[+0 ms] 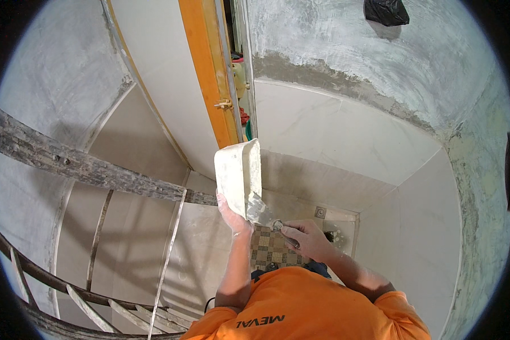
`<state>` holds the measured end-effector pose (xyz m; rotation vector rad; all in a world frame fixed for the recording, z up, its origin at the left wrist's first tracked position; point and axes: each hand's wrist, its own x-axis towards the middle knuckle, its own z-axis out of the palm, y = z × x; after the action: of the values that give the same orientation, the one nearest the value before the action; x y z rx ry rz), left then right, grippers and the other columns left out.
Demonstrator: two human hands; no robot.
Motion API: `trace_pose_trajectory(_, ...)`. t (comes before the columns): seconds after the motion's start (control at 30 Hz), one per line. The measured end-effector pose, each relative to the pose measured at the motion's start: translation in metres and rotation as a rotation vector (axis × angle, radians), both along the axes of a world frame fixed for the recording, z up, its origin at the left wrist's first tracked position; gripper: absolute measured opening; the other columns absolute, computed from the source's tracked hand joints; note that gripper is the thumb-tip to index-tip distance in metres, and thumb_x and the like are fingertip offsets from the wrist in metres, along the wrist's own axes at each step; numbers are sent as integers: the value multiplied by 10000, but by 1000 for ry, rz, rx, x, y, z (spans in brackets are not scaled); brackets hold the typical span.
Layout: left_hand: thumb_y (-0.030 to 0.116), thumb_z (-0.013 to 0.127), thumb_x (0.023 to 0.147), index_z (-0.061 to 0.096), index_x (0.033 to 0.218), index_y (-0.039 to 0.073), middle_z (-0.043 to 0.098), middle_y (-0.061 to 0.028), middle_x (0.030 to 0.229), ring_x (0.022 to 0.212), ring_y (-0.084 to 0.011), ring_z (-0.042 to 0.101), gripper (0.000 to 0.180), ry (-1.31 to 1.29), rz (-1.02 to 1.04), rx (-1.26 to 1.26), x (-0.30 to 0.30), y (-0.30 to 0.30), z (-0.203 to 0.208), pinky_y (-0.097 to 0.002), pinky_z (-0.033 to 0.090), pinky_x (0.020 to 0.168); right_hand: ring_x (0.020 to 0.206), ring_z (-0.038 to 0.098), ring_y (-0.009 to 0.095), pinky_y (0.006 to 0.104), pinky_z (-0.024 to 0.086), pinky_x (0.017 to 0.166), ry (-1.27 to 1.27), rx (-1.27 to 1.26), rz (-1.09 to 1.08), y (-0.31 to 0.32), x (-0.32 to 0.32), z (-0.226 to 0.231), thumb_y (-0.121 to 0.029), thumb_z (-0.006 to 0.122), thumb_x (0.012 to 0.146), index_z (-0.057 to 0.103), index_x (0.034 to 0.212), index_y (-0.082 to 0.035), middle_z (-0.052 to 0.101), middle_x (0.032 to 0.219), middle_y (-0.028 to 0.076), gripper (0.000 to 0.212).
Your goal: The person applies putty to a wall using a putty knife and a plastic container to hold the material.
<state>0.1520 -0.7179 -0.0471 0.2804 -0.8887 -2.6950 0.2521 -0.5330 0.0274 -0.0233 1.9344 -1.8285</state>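
Orange short-sleeved shirt (334, 303)
Dark lettering (260, 321) at six o'clock; left sleeve (212, 321) near half past six; right sleeve (403, 317) toward half past four; dark blue cloth (318, 268) showing at five; left hand (236, 219) and right hand (307, 237) bare.

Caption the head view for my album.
Left hand holds a white tub; right hand grips a scraper by its rim.

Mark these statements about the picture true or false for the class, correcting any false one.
1. The left grip holds a white container. True.
2. The right grip holds a paintbrush. False: the right grip holds a putty knife.
3. The putty knife's blade is at the container's near end. True.
4. The shirt is blue. False: the shirt is orange.
5. Patterned tiles show on the floor. True.
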Motion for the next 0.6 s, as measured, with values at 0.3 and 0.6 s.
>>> trace_pose_trajectory(0.3, 383, 481, 1052, 359, 1511, 52, 490, -100, 1469, 1318, -256, 521, 579, 22, -85, 154, 2, -2, -6, -412, 465, 1070, 583, 511, 100, 259, 383, 489, -76, -436, -192, 1, -4, 15, -143, 557, 1013, 504, 1274, -66, 571, 807, 29, 278)
trace_pose_trajectory(0.6, 417, 608, 988, 326, 1509, 69, 530, -99, 1391, 1200, -260, 602, 687, 109, -275, 98, 21, -4, -15, -401, 588, 912, 920, 636, 367, 405, 511, 800, 935, 417, -268, -13, -13, 6, -54, 520, 984, 530, 1398, 11, 656, 1020, 200, 419)
